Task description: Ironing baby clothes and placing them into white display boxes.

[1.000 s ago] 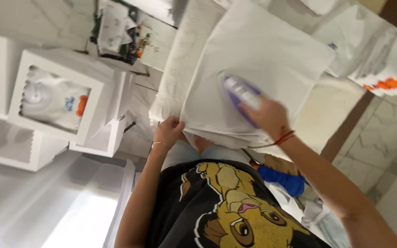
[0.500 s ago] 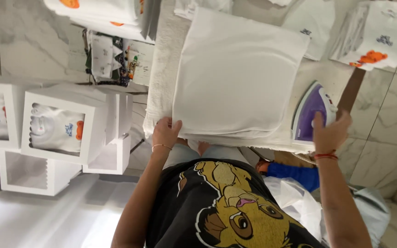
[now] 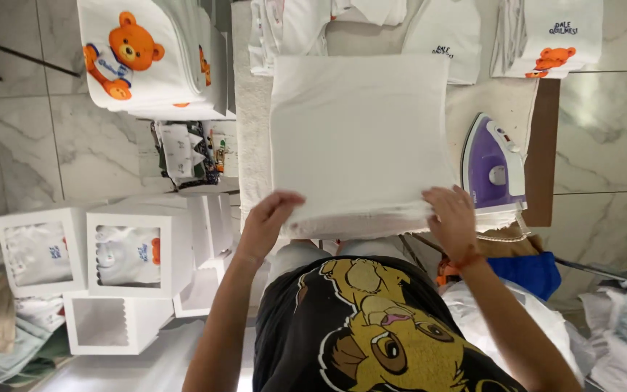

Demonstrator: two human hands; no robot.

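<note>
Small garment-printing workshop on marble flooring: ironing board point(image 3: 498, 98) with iron point(image 3: 495, 163), stacked printed shirts point(image 3: 146, 58), and window gift boxes point(image 3: 128, 250) holding folded garments.
</note>
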